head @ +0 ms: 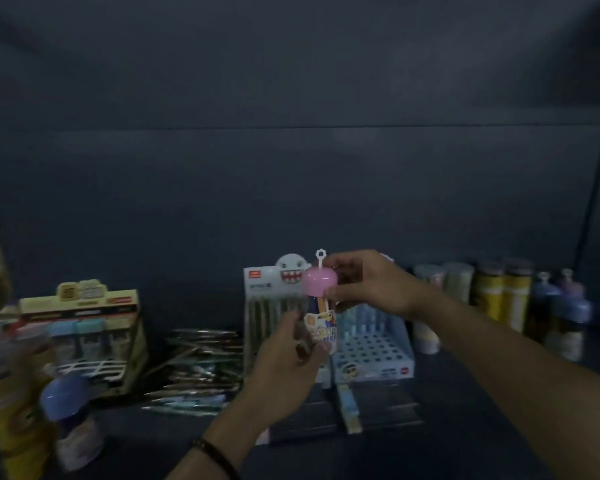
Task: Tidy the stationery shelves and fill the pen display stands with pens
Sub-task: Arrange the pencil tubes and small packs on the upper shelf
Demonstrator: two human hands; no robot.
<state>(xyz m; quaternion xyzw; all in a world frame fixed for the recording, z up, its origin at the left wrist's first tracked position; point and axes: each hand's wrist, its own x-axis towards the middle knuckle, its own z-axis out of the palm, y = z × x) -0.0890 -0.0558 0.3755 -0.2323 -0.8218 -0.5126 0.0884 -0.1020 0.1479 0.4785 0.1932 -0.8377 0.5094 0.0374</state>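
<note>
**Q:** What have you got there?

**Me:** A pink-capped tube (321, 329) of colouring pens or pencils, I can't tell which. It has a clear round body with a bright printed label. The cap (318, 280) is a smooth, glossy dome with a thin white loop (320, 258) sticking up from it. I'm holding it upright in the air, in front of the left edge of the blue pen display stand (374, 351).

**Q:** How are you holding it?

**Me:** My left hand (284, 358) is wrapped round the lower body, with the fingers curled behind and the thumb across the front. My right hand (368, 285) grips the cap from the side, pinching it between thumb and fingertips. There is a dark band (215, 455) on my left wrist.

**Q:** And that blue stand?

**Me:** It's cardboard, a stepped block with a grid of round holes. A few pale pens stand in its back rows. Just to its left, and touching it as far as I can see, is the ghost-headed stand (267, 306). That one has a white toothy ghost cut-out on top and dark pens standing in rows.

**Q:** What's further out?

**Me:** Left of the blue stand, past the ghost one, loose pens (198, 368) lie criss-crossed in a heap on the dark shelf (465, 427). Beyond that heap is a yellowish cardboard display box (84, 327) holding small blue and teal packs. Far left and nearer to me stands a blue-capped tube (70, 410), blurred. Right of the blue stand, against the back wall, is a row of upright tubes (499, 296). Some are yellow, and two have blue caps with loops.
</note>
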